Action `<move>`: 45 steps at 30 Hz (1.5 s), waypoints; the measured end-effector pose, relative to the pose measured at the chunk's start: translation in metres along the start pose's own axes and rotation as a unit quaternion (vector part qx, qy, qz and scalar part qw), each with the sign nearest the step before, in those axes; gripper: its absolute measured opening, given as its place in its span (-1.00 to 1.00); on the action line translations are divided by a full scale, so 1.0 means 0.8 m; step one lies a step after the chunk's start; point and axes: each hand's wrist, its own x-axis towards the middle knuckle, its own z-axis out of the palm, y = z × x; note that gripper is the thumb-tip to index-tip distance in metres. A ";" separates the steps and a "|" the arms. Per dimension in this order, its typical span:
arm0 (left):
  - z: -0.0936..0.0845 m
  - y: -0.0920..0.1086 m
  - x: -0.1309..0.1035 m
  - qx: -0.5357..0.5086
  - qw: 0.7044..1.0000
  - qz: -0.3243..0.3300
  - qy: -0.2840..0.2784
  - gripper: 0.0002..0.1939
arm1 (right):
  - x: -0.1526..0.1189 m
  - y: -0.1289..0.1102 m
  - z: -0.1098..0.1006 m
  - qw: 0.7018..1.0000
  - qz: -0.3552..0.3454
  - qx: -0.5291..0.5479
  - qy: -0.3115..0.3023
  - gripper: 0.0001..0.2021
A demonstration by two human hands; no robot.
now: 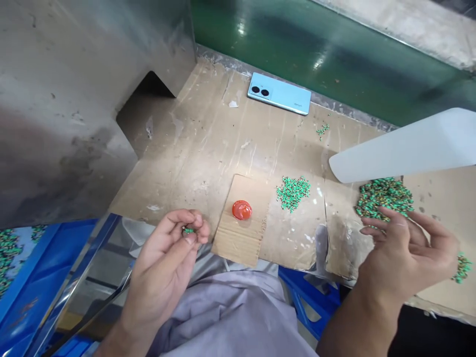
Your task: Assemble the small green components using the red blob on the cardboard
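Observation:
My left hand (pixel 169 258) is closed in a pinch, with a small green piece (pixel 188 230) showing between the thumb and fingers. To its right lies a piece of cardboard (pixel 238 248), bearing a round, glossy red blob (pixel 242 209); whether it is a small dish or a pool of liquid I cannot tell. My right hand (pixel 407 243) is open, fingers apart, at the near edge of a large pile of small green pieces (pixel 385 196) with copper-coloured bits. Between the cardboard and that pile sits a smaller heap of the same green pieces (pixel 293 193).
A light blue phone (pixel 279 94) lies against the green wall (pixel 290 44). A whitish long object (pixel 405 148) slants in over the large pile from the right. A metal housing (pixel 74 99) stands at left, above a blue tray (pixel 48 297) holding green pieces.

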 end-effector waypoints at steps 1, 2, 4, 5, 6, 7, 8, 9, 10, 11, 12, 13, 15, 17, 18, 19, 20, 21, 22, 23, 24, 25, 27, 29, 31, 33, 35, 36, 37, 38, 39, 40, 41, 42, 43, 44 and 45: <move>-0.001 -0.001 -0.001 0.004 1.000 -0.002 -0.015 -0.78 | -0.002 -0.001 -0.001 0.999 -0.026 -0.019 -0.010 -0.83; -0.003 -0.003 -0.001 0.008 1.000 -0.006 -0.030 -0.79 | -0.005 -0.002 0.000 0.997 -0.053 -0.041 -0.034 -0.87; -0.006 -0.006 -0.002 0.013 0.998 -0.020 -0.060 -0.79 | -0.013 -0.006 0.005 0.985 -0.095 -0.082 -0.115 -0.91; -0.008 -0.007 -0.002 0.014 0.997 -0.031 -0.075 -0.78 | -0.017 -0.008 0.010 0.976 -0.108 -0.100 -0.162 -0.90; -0.010 -0.008 -0.002 0.016 0.995 -0.045 -0.088 -0.76 | -0.019 -0.009 0.016 0.965 -0.121 -0.114 -0.204 -0.88; -0.011 -0.008 -0.002 0.018 0.993 -0.060 -0.100 -0.74 | -0.021 -0.010 0.022 0.955 -0.130 -0.126 -0.237 -0.86; -0.013 -0.008 -0.002 0.019 0.991 -0.077 -0.111 -0.73 | -0.021 -0.009 0.028 0.946 -0.135 -0.135 -0.260 -0.84; -0.013 -0.007 -0.003 0.018 0.988 -0.089 -0.122 -0.73 | -0.021 -0.009 0.034 0.941 -0.140 -0.143 -0.274 -0.81; -0.014 -0.007 -0.003 0.015 0.987 -0.095 -0.132 -0.75 | -0.020 -0.008 0.039 0.936 -0.144 -0.150 -0.284 -0.79; -0.014 -0.007 -0.002 0.010 0.986 -0.092 -0.141 -0.77 | -0.019 -0.007 0.042 0.932 -0.146 -0.157 -0.291 -0.77; -0.013 -0.008 -0.002 0.007 0.985 -0.086 -0.149 -0.80 | -0.018 -0.006 0.044 0.930 -0.148 -0.162 -0.296 -0.76; -0.012 -0.009 -0.001 0.006 0.985 -0.076 -0.154 -0.81 | -0.017 -0.005 0.046 0.928 -0.149 -0.166 -0.299 -0.76; -0.011 -0.012 -0.001 0.011 0.986 -0.057 -0.153 -0.84 | -0.015 -0.005 0.045 0.926 -0.152 -0.172 -0.301 -0.76; -0.010 -0.016 -0.001 0.025 0.987 -0.050 -0.149 -0.85 | -0.015 -0.005 0.044 0.925 -0.154 -0.174 -0.300 -0.76; -0.010 -0.017 -0.001 0.034 0.987 -0.050 -0.148 -0.86 | -0.015 -0.005 0.043 0.926 -0.154 -0.175 -0.299 -0.76; -0.011 -0.018 -0.002 0.044 0.986 -0.053 -0.152 -0.87 | -0.016 -0.005 0.043 0.926 -0.155 -0.175 -0.296 -0.76; -0.011 -0.020 -0.002 0.055 0.984 -0.059 -0.158 -0.88 | -0.017 -0.005 0.043 0.927 -0.156 -0.175 -0.293 -0.76; -0.012 -0.021 -0.003 0.066 0.982 -0.064 -0.164 -0.89 | -0.017 -0.005 0.043 0.928 -0.157 -0.175 -0.290 -0.76; -0.013 -0.022 -0.003 0.076 0.980 -0.068 -0.170 -0.90 | -0.018 -0.004 0.044 0.928 -0.158 -0.174 -0.287 -0.75; -0.014 -0.023 -0.003 0.084 0.979 -0.070 -0.174 -0.91 | -0.019 -0.004 0.045 0.929 -0.159 -0.174 -0.285 -0.75; -0.015 -0.025 -0.003 0.091 0.978 -0.071 -0.175 -0.90 | -0.019 -0.004 0.047 0.929 -0.160 -0.175 -0.285 -0.75; -0.016 -0.025 -0.004 0.098 0.977 -0.072 -0.173 -0.88 | -0.019 -0.003 0.048 0.929 -0.161 -0.175 -0.285 -0.75; -0.017 -0.026 -0.004 0.104 0.978 -0.071 -0.167 -0.86 | -0.019 -0.002 0.050 0.929 -0.162 -0.176 -0.282 -0.76; -0.018 -0.025 -0.006 0.104 0.978 -0.070 -0.167 -0.87 | -0.021 -0.004 0.048 0.932 -0.163 -0.168 -0.278 -0.79; -0.019 -0.024 -0.009 0.106 0.975 -0.076 -0.179 -0.87 | -0.027 -0.012 0.040 0.936 -0.169 -0.130 -0.282 -0.85; -0.017 -0.023 -0.013 0.115 0.968 -0.099 -0.201 -0.86 | -0.041 -0.026 0.031 0.931 -0.181 -0.059 -0.312 -0.92; -0.012 -0.025 -0.014 0.122 0.956 -0.133 -0.231 -0.77 | -0.060 -0.045 0.023 0.904 -0.191 0.031 -0.380 -0.93; -0.010 -0.027 -0.015 0.122 0.950 -0.149 -0.246 -0.71 | -0.070 -0.055 0.022 0.884 -0.196 0.075 -0.418 -0.90; -0.007 -0.029 -0.014 0.121 0.945 -0.164 -0.256 -0.66 | -0.079 -0.064 0.023 0.854 -0.197 0.127 -0.464 -0.85; -0.005 -0.031 -0.014 0.118 0.942 -0.173 -0.260 -0.62 | -0.088 -0.072 0.025 0.829 -0.195 0.166 -0.498 -0.81; -0.003 -0.032 -0.013 0.117 0.942 -0.179 -0.259 -0.60 | -0.095 -0.078 0.028 0.810 -0.194 0.194 -0.518 -0.77; -0.001 -0.033 -0.012 0.118 0.942 -0.182 -0.255 -0.59 | -0.100 -0.083 0.033 0.798 -0.195 0.213 -0.529 -0.74; -0.001 -0.033 -0.012 0.121 0.944 -0.182 -0.248 -0.58 | -0.103 -0.085 0.037 0.794 -0.198 0.221 -0.530 -0.73; 0.000 -0.033 -0.011 0.127 0.945 -0.181 -0.241 -0.58 | -0.106 -0.087 0.041 0.794 -0.205 0.225 -0.526 -0.72; 0.000 -0.032 -0.011 0.133 0.946 -0.179 -0.235 -0.58 | -0.107 -0.087 0.045 0.796 -0.213 0.228 -0.519 -0.71; -0.001 -0.030 -0.010 0.139 0.947 -0.177 -0.230 -0.58 | -0.107 -0.086 0.048 0.798 -0.221 0.230 -0.511 -0.70; -0.001 -0.029 -0.010 0.146 0.947 -0.176 -0.227 -0.59 | -0.108 -0.085 0.049 0.800 -0.228 0.233 -0.503 -0.69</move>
